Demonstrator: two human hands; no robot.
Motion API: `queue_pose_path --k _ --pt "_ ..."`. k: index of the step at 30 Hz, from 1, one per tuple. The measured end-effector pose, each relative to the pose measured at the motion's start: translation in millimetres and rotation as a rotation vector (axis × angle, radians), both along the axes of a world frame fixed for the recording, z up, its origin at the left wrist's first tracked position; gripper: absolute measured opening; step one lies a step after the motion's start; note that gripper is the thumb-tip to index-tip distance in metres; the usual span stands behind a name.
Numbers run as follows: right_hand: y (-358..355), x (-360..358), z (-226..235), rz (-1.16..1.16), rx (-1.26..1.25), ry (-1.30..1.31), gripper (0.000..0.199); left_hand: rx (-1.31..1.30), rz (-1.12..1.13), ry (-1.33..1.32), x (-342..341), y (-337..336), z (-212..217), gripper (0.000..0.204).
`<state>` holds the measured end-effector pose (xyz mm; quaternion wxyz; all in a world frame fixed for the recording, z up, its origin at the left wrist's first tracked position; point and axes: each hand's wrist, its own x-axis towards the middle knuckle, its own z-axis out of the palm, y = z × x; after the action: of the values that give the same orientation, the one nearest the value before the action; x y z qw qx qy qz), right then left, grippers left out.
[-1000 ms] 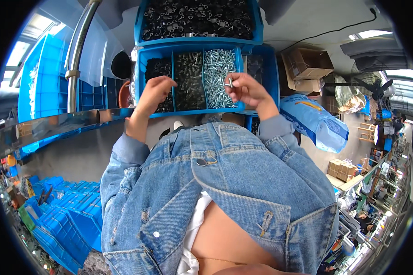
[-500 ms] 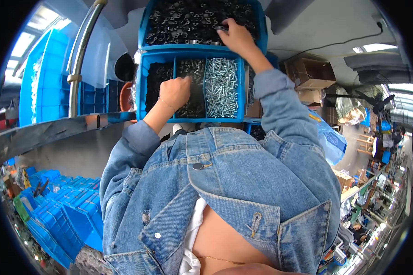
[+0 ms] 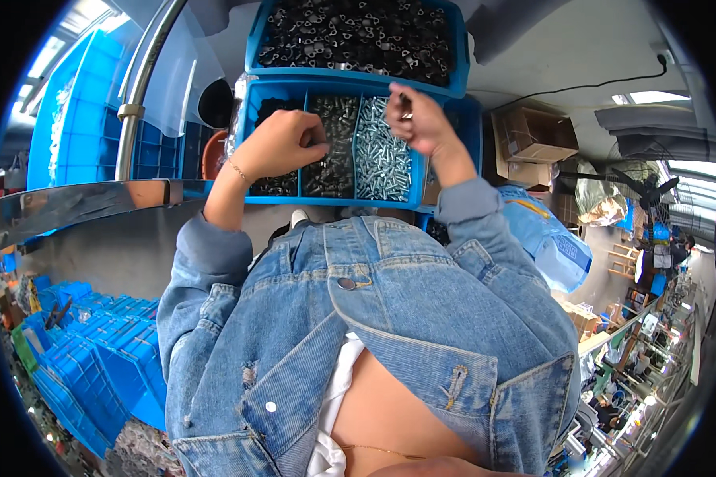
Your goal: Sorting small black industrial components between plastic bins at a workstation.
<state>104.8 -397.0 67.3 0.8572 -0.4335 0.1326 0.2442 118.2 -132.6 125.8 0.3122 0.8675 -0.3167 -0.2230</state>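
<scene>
My left hand (image 3: 282, 145) hangs over the left and middle compartments of a blue divided bin (image 3: 334, 201), its fingers curled in and the thumb a little apart. Whatever lies within its curl is hidden. Above the right compartment, my right hand (image 3: 426, 126) has its fingers bent around a small dark part with a glint of metal, likely a black clamp. Silver screws (image 3: 383, 159) fill that compartment. Dark cylindrical pieces (image 3: 332, 171) lie in the middle one, and black parts (image 3: 274, 184) in the left. Behind stands a blue bin of black clamps (image 3: 358, 36) with metal-edged holes.
A metal rail (image 3: 95, 195) and an upright metal pole (image 3: 131, 111) stand at the left, near a tall blue crate (image 3: 79, 119). Cardboard boxes (image 3: 537, 135) and a blue bag (image 3: 561, 254) are at the right. Blue crates (image 3: 111, 350) are stacked at lower left.
My right hand has come back from the far bin of clamps to above the screws. My left hand has risen from the middle compartment and turned, its thumb now apart from the fingers.
</scene>
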Motion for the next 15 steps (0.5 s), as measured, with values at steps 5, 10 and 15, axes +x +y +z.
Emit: queue_pose_path --k 5,10,15 --pt "57.2 -48.6 -12.4 -0.155 0.184 0.277 0.020 -0.168 -0.296 -0.236 -10.3 -39.7 16.2 0.016" --pt "61.4 -63.7 -39.6 -0.245 0.457 0.230 0.020 -0.133 -0.393 -0.338 -19.6 -62.0 -28.2 0.020" --pt "34.9 -75.5 -62.5 -0.284 0.443 0.236 0.019 -0.323 -0.171 -0.156 -27.2 -29.7 -6.1 0.020"
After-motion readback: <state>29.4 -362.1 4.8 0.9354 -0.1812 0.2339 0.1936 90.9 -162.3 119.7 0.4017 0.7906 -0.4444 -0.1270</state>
